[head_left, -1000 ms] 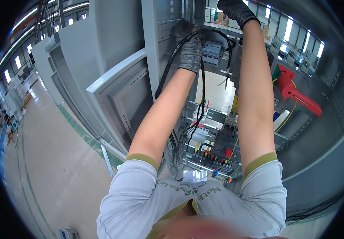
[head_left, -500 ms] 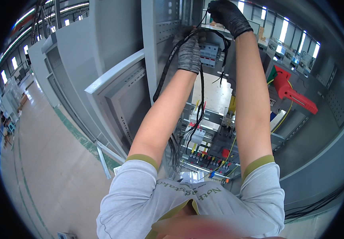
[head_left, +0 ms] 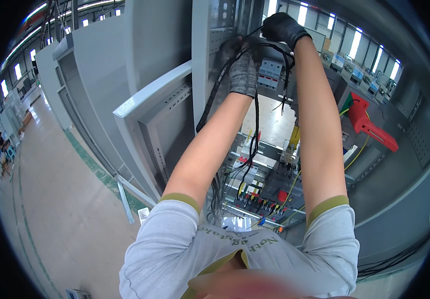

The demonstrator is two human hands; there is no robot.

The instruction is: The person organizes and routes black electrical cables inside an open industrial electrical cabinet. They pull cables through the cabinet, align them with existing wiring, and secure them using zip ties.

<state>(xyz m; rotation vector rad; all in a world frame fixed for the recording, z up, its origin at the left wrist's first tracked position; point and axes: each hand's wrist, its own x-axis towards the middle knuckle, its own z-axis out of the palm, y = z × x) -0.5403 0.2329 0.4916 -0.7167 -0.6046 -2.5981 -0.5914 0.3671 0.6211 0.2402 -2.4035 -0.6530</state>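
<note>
Head view: both gloved hands are raised into the upper centre of the frame, inside an open grey electrical cabinet (head_left: 200, 60). The left hand (head_left: 242, 70) is clenched around a black cable bundle (head_left: 255, 129), which hangs down the centre toward the terminal rows (head_left: 255, 199); held high, the bundle stays clear of the lower wiring. The right hand (head_left: 282, 27) pinches the bundle's upper loop, above the white breaker block (head_left: 270, 74). A red handle (head_left: 369, 124) projects at right.
</note>
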